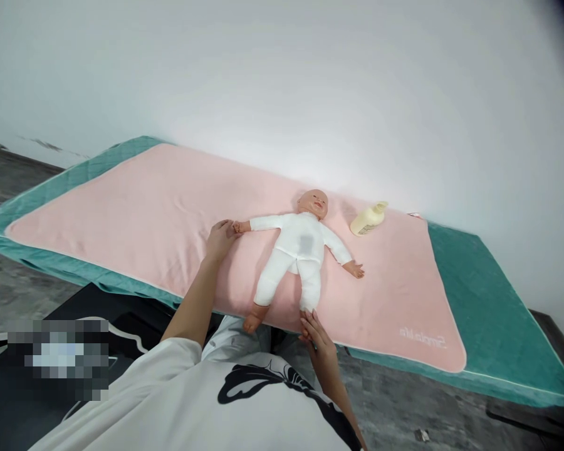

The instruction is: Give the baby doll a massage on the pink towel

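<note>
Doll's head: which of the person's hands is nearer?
Left: the left hand is at the doll's hand, left of the head; the right hand is farther, at the end of a leg.

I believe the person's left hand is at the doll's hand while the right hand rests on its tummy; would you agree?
Not quite: the head view shows the right hand at a foot of the doll, not on its tummy. The left hand is indeed at the doll's hand.
</note>
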Demonstrator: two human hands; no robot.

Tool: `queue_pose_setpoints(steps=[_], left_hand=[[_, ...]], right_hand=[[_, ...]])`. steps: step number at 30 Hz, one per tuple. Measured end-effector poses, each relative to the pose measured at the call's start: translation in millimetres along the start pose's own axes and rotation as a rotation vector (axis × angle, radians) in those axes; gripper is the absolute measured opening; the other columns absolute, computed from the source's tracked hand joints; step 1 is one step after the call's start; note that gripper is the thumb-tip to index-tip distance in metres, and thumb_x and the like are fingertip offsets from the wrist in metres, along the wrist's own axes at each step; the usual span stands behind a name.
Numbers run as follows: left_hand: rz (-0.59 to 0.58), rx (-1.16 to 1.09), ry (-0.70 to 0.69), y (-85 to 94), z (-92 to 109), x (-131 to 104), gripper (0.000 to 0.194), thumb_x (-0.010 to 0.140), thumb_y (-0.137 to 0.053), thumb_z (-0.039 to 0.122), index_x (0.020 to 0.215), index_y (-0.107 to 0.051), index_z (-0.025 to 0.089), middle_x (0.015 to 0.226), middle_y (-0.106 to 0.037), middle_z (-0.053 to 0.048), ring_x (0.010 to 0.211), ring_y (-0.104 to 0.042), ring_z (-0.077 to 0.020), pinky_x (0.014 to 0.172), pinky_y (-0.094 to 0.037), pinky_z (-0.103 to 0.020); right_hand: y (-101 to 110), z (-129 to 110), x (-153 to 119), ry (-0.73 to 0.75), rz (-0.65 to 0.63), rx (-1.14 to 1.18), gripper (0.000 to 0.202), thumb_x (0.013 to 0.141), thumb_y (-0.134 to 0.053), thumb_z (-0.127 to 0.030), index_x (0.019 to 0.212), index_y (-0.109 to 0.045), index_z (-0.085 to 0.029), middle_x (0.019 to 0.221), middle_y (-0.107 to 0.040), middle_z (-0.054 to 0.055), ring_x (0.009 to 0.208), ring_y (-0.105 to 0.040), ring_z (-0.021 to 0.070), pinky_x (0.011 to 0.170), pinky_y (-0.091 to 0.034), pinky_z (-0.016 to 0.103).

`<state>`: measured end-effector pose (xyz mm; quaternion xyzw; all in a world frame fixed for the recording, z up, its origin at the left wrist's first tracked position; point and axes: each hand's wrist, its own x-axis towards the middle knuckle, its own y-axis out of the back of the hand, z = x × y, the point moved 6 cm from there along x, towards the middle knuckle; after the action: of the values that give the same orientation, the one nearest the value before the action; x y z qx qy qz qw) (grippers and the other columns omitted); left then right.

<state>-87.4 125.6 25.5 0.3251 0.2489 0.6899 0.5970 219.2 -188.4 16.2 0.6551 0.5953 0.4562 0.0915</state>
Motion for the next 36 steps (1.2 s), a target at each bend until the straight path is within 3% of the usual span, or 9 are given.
queue_pose_setpoints(steps=[6, 9, 12, 16, 20, 24, 27, 36], left_hand=[[0.049, -0.081, 0.018, 3.3, 4, -2, 0.045, 0.08, -0.061, 0.029, 0.123, -0.061, 0.017, 0.139, -0.051, -0.013, 0.132, -0.042, -0.0292, 0.11, -0.035, -0.041], [0.081, -0.231, 0.047, 7.2, 16, -8, 0.04, 0.082, -0.06, 0.029, 0.121, -0.062, 0.019, 0.13, -0.059, -0.012, 0.125, -0.051, -0.029, 0.107, -0.039, -0.044], [0.128, -0.482, 0.004, 9.3, 42, -13, 0.043, 0.082, -0.061, 0.035, 0.123, -0.059, 0.02, 0.123, -0.064, -0.011, 0.114, -0.06, -0.0262, 0.099, -0.046, -0.043], [0.116, -0.685, -0.212, 9.3, 94, -24, 0.048, 0.083, -0.063, 0.039, 0.125, -0.057, 0.019, 0.126, -0.063, -0.011, 0.116, -0.06, -0.023, 0.101, -0.046, -0.039], [0.031, -0.595, -0.401, 4.0, 141, -40, 0.049, 0.083, -0.066, 0.04, 0.128, -0.056, 0.022, 0.13, -0.061, -0.007, 0.12, -0.058, -0.0216, 0.105, -0.043, -0.037], [-0.123, -0.408, -0.64, -13.6, 172, -60, 0.038, 0.084, -0.064, 0.038, 0.12, -0.062, 0.023, 0.126, -0.065, -0.006, 0.124, -0.055, -0.0224, 0.105, -0.042, -0.038], [-0.155, -0.291, -0.747, -24.9, 179, -70, 0.03, 0.09, -0.056, 0.033, 0.118, -0.063, 0.023, 0.124, -0.066, -0.005, 0.124, -0.055, -0.0208, 0.103, -0.042, -0.039], [-0.21, -0.076, -0.813, -38.6, 181, -81, 0.027, 0.092, -0.053, 0.029, 0.116, -0.065, 0.026, 0.129, -0.063, -0.003, 0.128, -0.051, -0.0192, 0.104, -0.039, -0.04]], right_hand=[[2, -4, 0, -0.002, 0.025, 0.011, 0.052, 0.094, -0.05, -0.013, 0.143, -0.042, -0.027, 0.139, -0.054, 0.007, 0.134, -0.044, 0.0222, 0.1, -0.052, 0.038], [11, -8, 6, -0.021, 0.065, 0.003, 0.052, 0.095, -0.048, -0.012, 0.143, -0.041, -0.027, 0.14, -0.053, 0.007, 0.135, -0.043, 0.0222, 0.101, -0.052, 0.038], [24, -13, 18, -0.011, 0.158, -0.034, 0.052, 0.095, -0.045, -0.01, 0.143, -0.04, -0.028, 0.141, -0.051, 0.007, 0.135, -0.043, 0.0228, 0.102, -0.051, 0.042], [39, -16, 45, 0.017, 0.279, -0.092, 0.05, 0.094, -0.049, -0.011, 0.141, -0.043, -0.027, 0.137, -0.055, 0.009, 0.131, -0.048, 0.023, 0.099, -0.053, 0.041], [50, -16, 76, 0.011, 0.341, -0.063, 0.046, 0.094, -0.049, -0.014, 0.138, -0.046, -0.026, 0.133, -0.057, 0.01, 0.128, -0.052, 0.0237, 0.099, -0.052, 0.043], [57, -11, 103, -0.065, 0.34, -0.029, 0.039, 0.095, -0.047, -0.019, 0.134, -0.048, -0.025, 0.131, -0.058, 0.011, 0.126, -0.053, 0.0231, 0.099, -0.051, 0.043], [59, -6, 120, -0.098, 0.305, -0.013, 0.036, 0.095, -0.048, -0.022, 0.131, -0.05, -0.024, 0.129, -0.059, 0.01, 0.125, -0.054, 0.0223, 0.098, -0.051, 0.041], [56, 2, 145, -0.102, 0.284, -0.006, 0.034, 0.097, -0.045, -0.024, 0.13, -0.049, -0.021, 0.127, -0.06, 0.012, 0.125, -0.053, 0.0222, 0.101, -0.048, 0.042]])
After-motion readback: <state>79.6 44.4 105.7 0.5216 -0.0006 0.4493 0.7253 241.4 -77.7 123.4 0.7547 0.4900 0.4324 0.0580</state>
